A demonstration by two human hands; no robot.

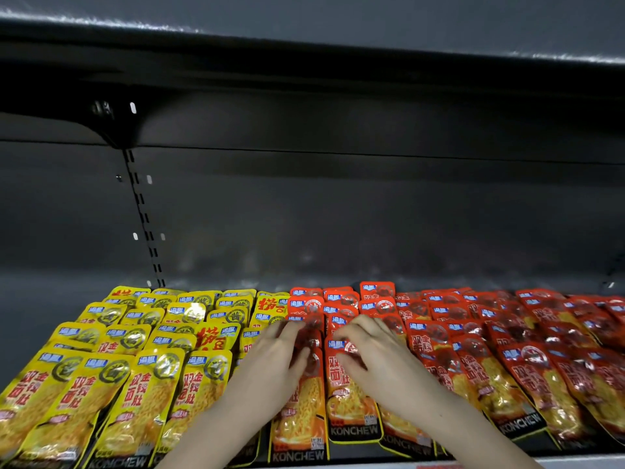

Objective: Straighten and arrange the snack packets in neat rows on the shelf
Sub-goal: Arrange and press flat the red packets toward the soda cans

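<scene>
1. On the dark grey metal shelf (40,309), flat glossy snack packets lie overlapping like shingles, front edges toward the camera, filling the deck from the centre-left across to the right edge.
2. Two colour blocks: shiny yellow plastic snack packets (142,394) on the left, shiny red-orange plastic snack packets (527,384) on the right. The boundary runs roughly down the middle, just left of the hands.
3. Yellow block: four packets across in the nearest row, with about four or five rows stepping back behind them. An exact total cannot be told, as most packets are half covered.
4. Red block: about five columns visible; the rightmost ones fan out at an angle and are blurred, so no firm count.
5. Two bare hands and forearms, no sleeves showing.
6. Left hand (274,360): lies on the red column next to the yellow block, fingers bent down onto a packet. Blur hides whether it pinches the packet.
7. Right hand (378,353): rests on the next red column, fingers curled over a packet's top edge; whether it is gripping cannot be told.
8. The hands are near each other, not touching.
9. One black slotted upright strip (143,218) on the back panel, one dark upper shelf (304,62) overhead.
</scene>
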